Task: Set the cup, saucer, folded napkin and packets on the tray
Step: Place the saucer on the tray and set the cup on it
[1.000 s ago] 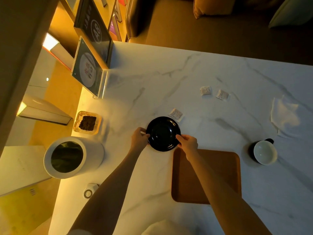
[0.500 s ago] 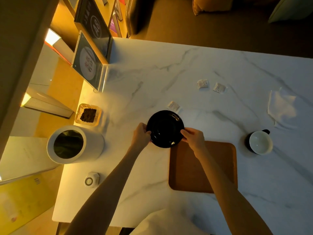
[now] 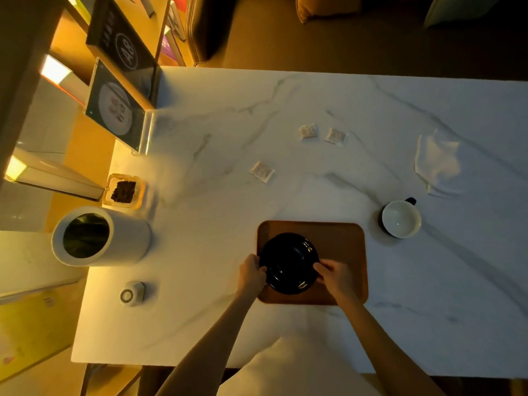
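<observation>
A black saucer (image 3: 288, 262) is over the left part of the brown wooden tray (image 3: 343, 244). My left hand (image 3: 251, 274) grips the saucer's left rim and my right hand (image 3: 334, 277) grips its right rim. Whether the saucer rests on the tray I cannot tell. A dark cup with a white inside (image 3: 400, 219) stands on the table right of the tray. A white napkin (image 3: 437, 161) lies unfolded farther back on the right. Three small white packets lie on the marble: one (image 3: 262, 172) behind the tray, two (image 3: 308, 131) (image 3: 335, 135) farther back.
A white cylindrical container (image 3: 100, 237) lies on its side at the table's left edge. Beside it are a small glass box with dark contents (image 3: 123, 191), a small white round device (image 3: 132, 293) and an acrylic sign stand (image 3: 114, 110). The table's near edge runs just below my forearms.
Both hands have carried the saucer from the bare table left of and behind the tray to over the tray's left part. The camera view has shifted too.
</observation>
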Demonstrator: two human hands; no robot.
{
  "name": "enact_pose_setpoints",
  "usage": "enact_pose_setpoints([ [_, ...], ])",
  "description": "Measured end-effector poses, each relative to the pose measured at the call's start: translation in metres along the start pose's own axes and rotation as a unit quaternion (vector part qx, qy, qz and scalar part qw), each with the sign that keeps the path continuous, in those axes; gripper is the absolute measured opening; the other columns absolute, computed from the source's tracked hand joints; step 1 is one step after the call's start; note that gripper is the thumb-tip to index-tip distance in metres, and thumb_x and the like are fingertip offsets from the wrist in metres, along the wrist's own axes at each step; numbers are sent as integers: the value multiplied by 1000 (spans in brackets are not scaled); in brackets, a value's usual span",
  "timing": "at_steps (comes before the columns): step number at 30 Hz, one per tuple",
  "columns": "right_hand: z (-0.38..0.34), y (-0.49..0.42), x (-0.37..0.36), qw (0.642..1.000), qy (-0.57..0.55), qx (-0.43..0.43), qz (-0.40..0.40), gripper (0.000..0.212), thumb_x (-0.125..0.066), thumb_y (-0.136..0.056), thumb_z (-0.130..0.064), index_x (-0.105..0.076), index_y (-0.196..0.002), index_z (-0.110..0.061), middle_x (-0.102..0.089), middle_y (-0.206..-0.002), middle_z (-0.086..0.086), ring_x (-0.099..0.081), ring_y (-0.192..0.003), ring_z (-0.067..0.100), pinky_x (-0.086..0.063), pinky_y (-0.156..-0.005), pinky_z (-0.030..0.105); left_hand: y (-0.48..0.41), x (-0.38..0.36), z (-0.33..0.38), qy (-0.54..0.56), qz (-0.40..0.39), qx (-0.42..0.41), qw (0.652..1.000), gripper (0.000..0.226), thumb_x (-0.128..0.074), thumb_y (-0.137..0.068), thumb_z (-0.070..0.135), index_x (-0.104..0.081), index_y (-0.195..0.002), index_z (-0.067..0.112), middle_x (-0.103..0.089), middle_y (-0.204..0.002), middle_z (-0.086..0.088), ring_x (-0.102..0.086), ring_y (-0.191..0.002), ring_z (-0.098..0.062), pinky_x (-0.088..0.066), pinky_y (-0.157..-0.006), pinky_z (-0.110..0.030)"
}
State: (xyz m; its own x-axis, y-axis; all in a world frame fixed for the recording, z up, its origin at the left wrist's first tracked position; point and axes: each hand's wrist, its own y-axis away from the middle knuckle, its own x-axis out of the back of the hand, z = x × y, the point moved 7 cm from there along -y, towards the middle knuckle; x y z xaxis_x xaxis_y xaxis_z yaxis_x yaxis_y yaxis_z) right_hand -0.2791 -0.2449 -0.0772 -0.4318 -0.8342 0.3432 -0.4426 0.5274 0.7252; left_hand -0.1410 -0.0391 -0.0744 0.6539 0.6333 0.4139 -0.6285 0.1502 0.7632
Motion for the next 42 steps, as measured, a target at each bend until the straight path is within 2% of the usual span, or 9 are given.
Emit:
enact_pose_setpoints([
  [5, 0, -2, -1, 999, 35, 7, -12, 30, -62, -92, -19, -64, -117, -3, -69, -88, 5, -69, -83, 25, -59, -81, 43, 4, -7, -1, -21, 40, 12, 999, 13, -55, -88, 3, -55, -101, 7, -63, -96, -13, -60, -87, -27, -52, -73, -38],
  [8, -5, -2, 0, 997, 69, 28, -11, 27, -62, -92, -22, -67, -113, -5, -69, -86, 4, -65, -79, 19, -55, -70, 28, 3, -8, -2, -24, 41, 25, 999, 13, -55, -90, 4, -53, -102, 8, -61, -95, -12, -62, -87, -29, -56, -78, -42],
  [11, -4, -3, 1, 996, 80, 31, -6, 29, -61, -92, -25, -67, -115, -7, -71, -98, 8, -64, -84, 18, -46, -67, 19, 3, -9, -1, -29, 35, 26, 999, 15, -54, -90, 5, -53, -105, 8, -62, -97, -12, -63, -89, -31, -57, -81, -46],
  [15, 0, -1, 0, 997, 77, 14, -1, 35, -61, -92, -32, -65, -120, -10, -71, -107, 6, -65, -95, 20, -52, -82, 31, 5, -8, 0, -23, 31, 26, 999, 15, -52, -92, 6, -53, -106, 10, -61, -96, -11, -61, -86, -27, -53, -73, -39],
  [18, 5, 0, 1, 996, 91, -12, 10, 38, -58, -91, -43, -66, -120, -19, -70, -114, -1, -62, -104, 18, -45, -95, 38, 5, -7, 0, -10, 32, 28, 999, 13, -51, -92, 6, -52, -105, 10, -60, -97, -11, -60, -86, -27, -53, -74, -40],
  [20, 8, 1, 1, 996, 86, -24, 13, 37, -57, -90, -47, -67, -118, -24, -69, -115, -4, -59, -103, 14, -36, -95, 35, 6, -8, 0, -9, 28, 27, 999, 12, -50, -93, 7, -51, -104, 11, -60, -98, -12, -59, -86, -27, -54, -78, -42],
  [23, 9, 1, 2, 996, 82, -31, 16, 37, -56, -90, -50, -67, -116, -27, -69, -116, -6, -58, -110, 17, -30, -102, 43, 6, -7, 0, -10, 30, 25, 999, 15, -51, -93, 8, -52, -108, 8, -60, -99, -12, -61, -91, -29, -56, -82, -45],
  [29, 10, 1, 2, 997, 64, -36, 17, 38, -57, -89, -51, -67, -116, -26, -69, -118, -5, -57, -114, 21, -29, -109, 50, 8, -6, 2, -14, 19, 25, 999, 16, -51, -94, 8, -52, -109, 8, -61, -102, -14, -62, -94, -33, -55, -84, -48],
  [42, 9, 2, 1, 998, 45, -46, -3, 39, -57, -89, -51, -68, -116, -25, -70, -115, -4, -59, -112, 20, -29, -109, 54, 9, -5, 6, -35, -3, 36, 999, 23, -50, -95, 10, -50, -117, 8, -60, -110, -15, -61, -98, -32, -55, -88, -50],
])
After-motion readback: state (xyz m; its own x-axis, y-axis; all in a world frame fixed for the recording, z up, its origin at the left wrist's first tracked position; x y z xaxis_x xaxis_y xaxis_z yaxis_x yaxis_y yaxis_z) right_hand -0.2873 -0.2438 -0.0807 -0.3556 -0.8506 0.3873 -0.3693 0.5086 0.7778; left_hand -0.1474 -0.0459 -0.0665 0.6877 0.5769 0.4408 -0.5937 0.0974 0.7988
